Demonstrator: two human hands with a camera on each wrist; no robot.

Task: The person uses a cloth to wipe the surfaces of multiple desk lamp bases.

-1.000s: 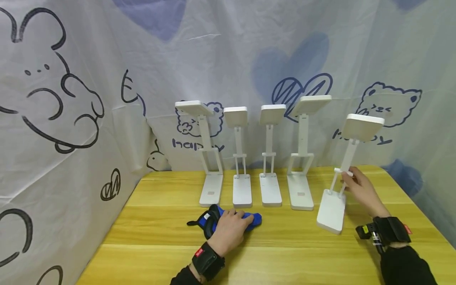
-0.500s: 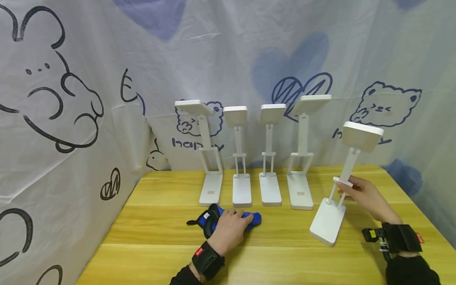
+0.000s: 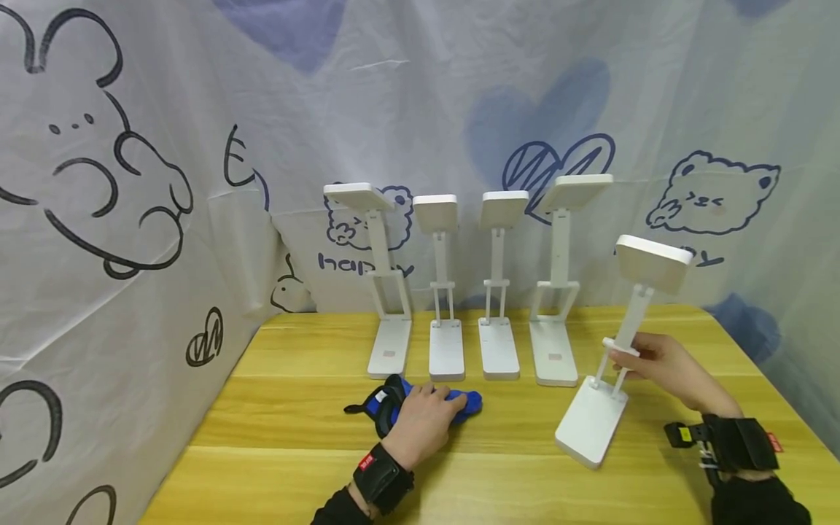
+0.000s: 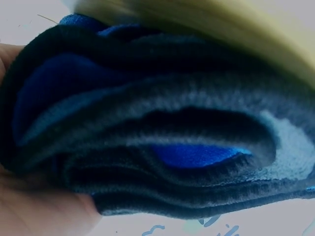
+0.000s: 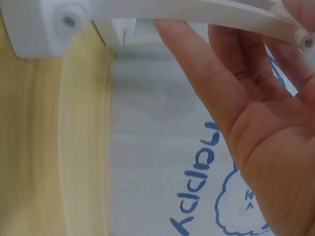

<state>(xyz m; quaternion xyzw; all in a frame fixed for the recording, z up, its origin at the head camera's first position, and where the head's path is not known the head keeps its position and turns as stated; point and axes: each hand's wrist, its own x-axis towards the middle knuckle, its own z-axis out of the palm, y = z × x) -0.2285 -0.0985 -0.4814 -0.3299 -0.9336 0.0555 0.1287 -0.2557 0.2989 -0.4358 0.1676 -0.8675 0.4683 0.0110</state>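
Note:
My right hand (image 3: 672, 370) grips a white desk lamp (image 3: 593, 423) by the hinge bar partway up its stem. The lamp leans to the right, its flat head (image 3: 652, 262) high and its base turned towards the lower left. Whether the base touches the table, I cannot tell. In the right wrist view, fingers (image 5: 206, 73) reach up to the lamp's white arm (image 5: 197, 14). My left hand (image 3: 420, 426) holds a folded blue cloth (image 3: 467, 408) with black edging against the table. Its thick layers fill the left wrist view, with the thumb (image 4: 44, 209) beneath them.
Several more white lamps stand unfolded in a row at the back, including one at the left end (image 3: 390, 348) and one nearest the held lamp (image 3: 553, 351). A printed curtain (image 3: 420, 95) hangs behind the wooden table (image 3: 275, 452).
My right hand has brought the lamp nearer and to the left, and its base has swung towards the lower left. The left hand and the cloth have stayed in place.

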